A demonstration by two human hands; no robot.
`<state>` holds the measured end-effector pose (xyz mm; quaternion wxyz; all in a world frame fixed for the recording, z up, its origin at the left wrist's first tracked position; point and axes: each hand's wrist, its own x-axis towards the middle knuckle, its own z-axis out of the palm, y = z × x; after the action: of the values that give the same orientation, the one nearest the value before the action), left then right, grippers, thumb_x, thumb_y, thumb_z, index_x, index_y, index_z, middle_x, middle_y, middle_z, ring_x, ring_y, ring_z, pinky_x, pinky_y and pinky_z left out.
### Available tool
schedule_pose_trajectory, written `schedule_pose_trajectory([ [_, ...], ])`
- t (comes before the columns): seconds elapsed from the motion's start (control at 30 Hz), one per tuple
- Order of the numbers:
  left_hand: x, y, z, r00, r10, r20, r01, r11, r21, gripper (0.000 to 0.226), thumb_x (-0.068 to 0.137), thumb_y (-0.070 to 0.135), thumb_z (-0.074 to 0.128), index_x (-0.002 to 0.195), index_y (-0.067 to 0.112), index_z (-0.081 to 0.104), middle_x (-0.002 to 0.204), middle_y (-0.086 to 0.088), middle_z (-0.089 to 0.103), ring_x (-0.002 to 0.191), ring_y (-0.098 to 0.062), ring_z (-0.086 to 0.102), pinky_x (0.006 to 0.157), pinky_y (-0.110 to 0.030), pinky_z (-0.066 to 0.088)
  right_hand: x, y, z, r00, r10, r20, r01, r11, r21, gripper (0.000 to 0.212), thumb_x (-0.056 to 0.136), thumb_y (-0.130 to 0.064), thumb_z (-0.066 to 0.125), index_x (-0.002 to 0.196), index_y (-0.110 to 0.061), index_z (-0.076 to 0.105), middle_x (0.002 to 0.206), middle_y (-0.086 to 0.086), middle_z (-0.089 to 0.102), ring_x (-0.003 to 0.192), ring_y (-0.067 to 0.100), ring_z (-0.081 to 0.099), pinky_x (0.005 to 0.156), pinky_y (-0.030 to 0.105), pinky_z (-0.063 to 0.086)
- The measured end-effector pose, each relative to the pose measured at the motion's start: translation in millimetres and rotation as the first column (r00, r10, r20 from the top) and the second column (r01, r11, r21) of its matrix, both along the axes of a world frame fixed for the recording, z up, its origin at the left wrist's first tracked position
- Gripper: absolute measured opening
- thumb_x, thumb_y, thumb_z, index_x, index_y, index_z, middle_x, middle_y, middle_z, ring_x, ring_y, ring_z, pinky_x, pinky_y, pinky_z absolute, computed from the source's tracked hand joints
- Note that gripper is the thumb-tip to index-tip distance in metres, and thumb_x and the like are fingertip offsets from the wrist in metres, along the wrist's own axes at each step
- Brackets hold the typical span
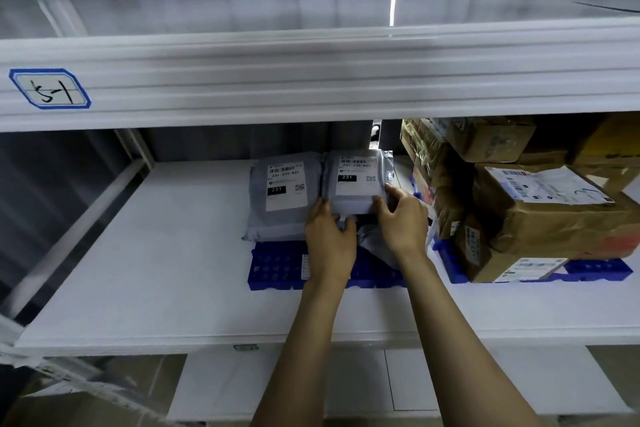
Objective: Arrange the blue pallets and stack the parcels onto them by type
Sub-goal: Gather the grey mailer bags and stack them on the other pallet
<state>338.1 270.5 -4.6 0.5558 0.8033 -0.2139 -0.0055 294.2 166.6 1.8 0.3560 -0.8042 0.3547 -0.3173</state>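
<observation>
The first grey bag (282,198) lies flat on the left blue pallet (273,269). At its 3 o'clock is the second grey bag (356,184), and I hold this one with both hands. My left hand (329,239) curls round its near left corner, at 7 o'clock. My right hand (403,218) pinches its near right corner, at 5 o'clock.

Crumpled grey plastic (375,241) sits under this bag. I think the bag may lie bumpy and slide toward me when I let go. It looks slippery too. If I push toward 9 o'clock, I could shove the first bag crooked. At 3 o'clock the brown boxes (554,215) stand near on the right blue pallet (595,270). The bag could tip against them and mix the kinds.
</observation>
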Motion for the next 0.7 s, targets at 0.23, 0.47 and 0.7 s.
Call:
schedule_pose_trajectory([
  [0.23, -9, 4, -1, 1.000, -0.006, 0.020, 0.006, 1.000, -0.006, 0.048, 0.090, 0.002, 0.060, 0.136, 0.003, 0.048, 0.137, -0.011, 0.049, 0.112, -0.019, 0.060, 0.096, -0.022, 0.047, -9, 2, -8, 0.998, -0.025, -0.065, 0.021, 0.998, -0.062, 0.054, 0.085, -0.033, 0.065, 0.135, -0.017, 0.053, 0.128, 0.005, 0.061, 0.122, 0.024, 0.051, 0.104, 0.050, 0.039],
  [0.47, -18, 7, -4, 0.997, 0.022, 0.068, -0.022, 1.000, -0.007, 0.047, 0.090, 0.004, 0.060, 0.135, 0.005, 0.049, 0.137, -0.012, 0.051, 0.110, -0.019, 0.061, 0.094, -0.019, 0.045, -23, 3, -15, 0.987, -0.133, -0.091, 0.125, 0.988, -0.090, 0.065, 0.084, -0.044, 0.067, 0.140, -0.017, 0.047, 0.142, 0.005, 0.051, 0.137, 0.025, 0.039, 0.111, 0.051, 0.032],
  [0.7, -23, 14, -7, 0.996, 0.032, 0.081, -0.028, 0.998, -0.058, 0.043, 0.089, 0.001, 0.060, 0.131, 0.004, 0.053, 0.137, -0.011, 0.050, 0.107, -0.018, 0.061, 0.089, -0.017, 0.050, -30, 6, -22, 0.989, -0.127, -0.074, 0.120, 0.989, -0.089, 0.068, 0.082, -0.044, 0.068, 0.141, -0.016, 0.047, 0.144, 0.005, 0.050, 0.137, 0.025, 0.037, 0.113, 0.046, 0.033],
])
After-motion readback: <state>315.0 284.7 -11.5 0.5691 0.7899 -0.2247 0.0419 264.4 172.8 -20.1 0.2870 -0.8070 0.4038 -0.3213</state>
